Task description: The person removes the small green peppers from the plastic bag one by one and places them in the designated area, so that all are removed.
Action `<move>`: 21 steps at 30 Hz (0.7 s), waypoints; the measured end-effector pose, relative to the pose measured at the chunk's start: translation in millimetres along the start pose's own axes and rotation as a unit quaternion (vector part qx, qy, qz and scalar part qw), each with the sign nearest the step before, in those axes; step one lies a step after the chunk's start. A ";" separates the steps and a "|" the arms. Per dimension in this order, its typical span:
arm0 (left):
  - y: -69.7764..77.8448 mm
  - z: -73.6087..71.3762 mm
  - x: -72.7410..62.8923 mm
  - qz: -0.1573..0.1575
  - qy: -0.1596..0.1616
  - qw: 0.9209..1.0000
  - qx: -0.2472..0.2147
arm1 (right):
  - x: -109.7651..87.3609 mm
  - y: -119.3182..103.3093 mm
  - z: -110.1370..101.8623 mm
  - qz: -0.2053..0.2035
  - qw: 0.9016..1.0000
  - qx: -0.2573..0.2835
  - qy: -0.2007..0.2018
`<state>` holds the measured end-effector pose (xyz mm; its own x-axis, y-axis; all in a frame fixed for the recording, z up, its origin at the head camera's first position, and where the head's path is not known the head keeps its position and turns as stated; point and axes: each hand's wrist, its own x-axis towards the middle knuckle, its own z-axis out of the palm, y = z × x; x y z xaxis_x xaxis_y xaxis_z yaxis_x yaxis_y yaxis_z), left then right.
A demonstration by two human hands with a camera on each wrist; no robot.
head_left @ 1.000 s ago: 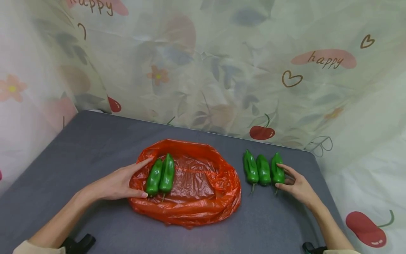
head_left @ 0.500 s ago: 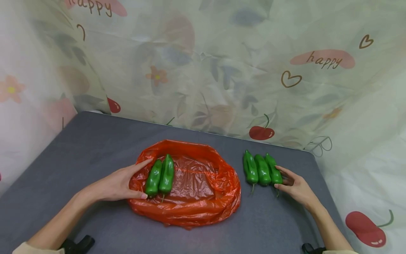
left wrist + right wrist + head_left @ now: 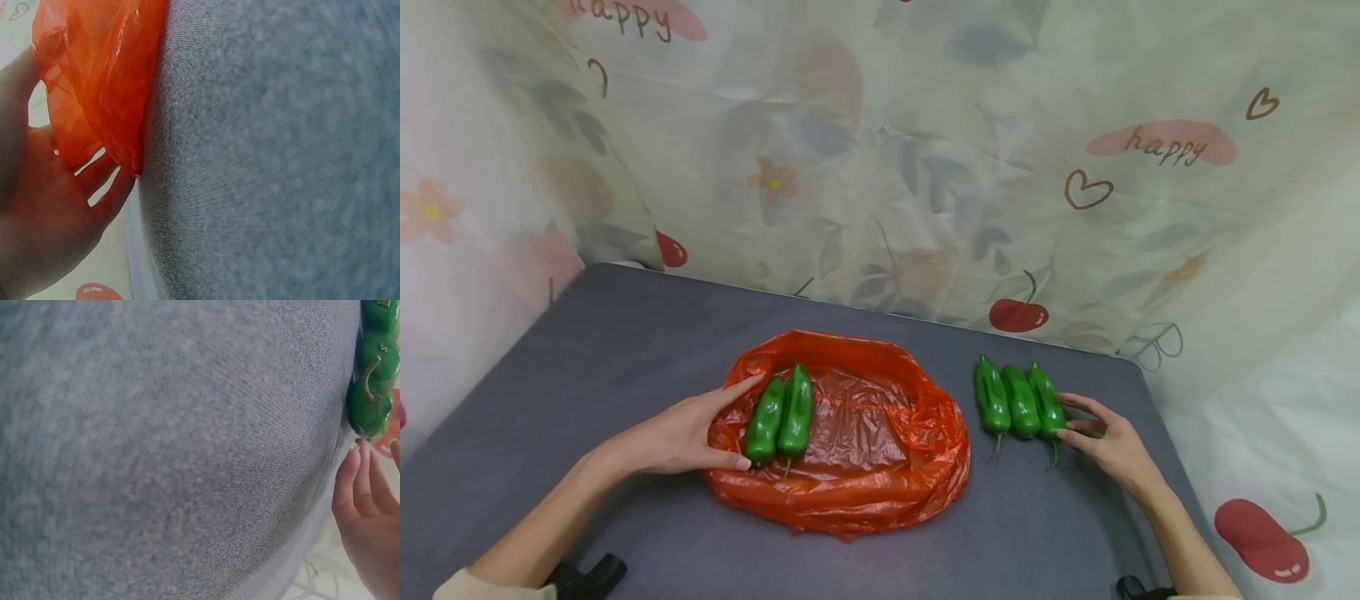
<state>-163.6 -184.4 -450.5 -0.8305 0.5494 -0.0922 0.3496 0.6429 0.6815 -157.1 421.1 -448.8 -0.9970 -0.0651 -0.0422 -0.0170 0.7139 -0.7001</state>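
Observation:
My left hand (image 3: pixel 681 433) is spread against the left side of an open red plastic bag (image 3: pixel 880 500), thumb and index finger at its rim. In the left wrist view, its fingers show beside and behind the plastic bag (image 3: pixel 119 81). Two green peppers lie side by side inside the bag: the left pepper (image 3: pixel 765 421) and the right pepper (image 3: pixel 797 412). To the right, three more form a row on the table: one pepper (image 3: pixel 992 396), a middle one and a rightmost pepper (image 3: pixel 1047 402). My right hand (image 3: pixel 1105 437) has its fingertips at the rightmost pepper's right side.
The grey tabletop (image 3: pixel 647 333) extends around the bag and the pepper row. Behind and beside it hangs a patterned cloth (image 3: pixel 880 167). Dark straps (image 3: pixel 587 575) show at both wrists near the front.
The rightmost pepper has slid left against the middle one, pushed by my right hand. That hand's fingers have since drawn slightly back to the right. My left hand stays at the bag.

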 end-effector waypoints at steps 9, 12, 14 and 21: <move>-0.2 0.6 0.2 0.006 0.000 1.000 -0.005 | -4.7 -4.0 -1.6 -0.015 0.999 0.023 0.032; -0.4 0.9 0.3 0.005 0.001 1.000 -0.001 | -7.1 -8.2 0.9 -0.036 0.997 0.039 0.049; -0.6 1.0 0.2 0.005 0.001 1.000 0.000 | -8.6 -12.6 3.2 -0.050 0.996 0.053 0.055; -1.8 0.5 -0.4 0.004 -0.003 1.000 0.000 | -9.5 -31.1 11.6 -0.088 0.990 0.079 0.072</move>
<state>-163.6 -185.6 -452.0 -0.8254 0.5571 -0.0915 0.3559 0.6392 0.6818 -146.2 391.4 -434.9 -0.9802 -0.0712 0.1850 -0.1915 0.5810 -0.7911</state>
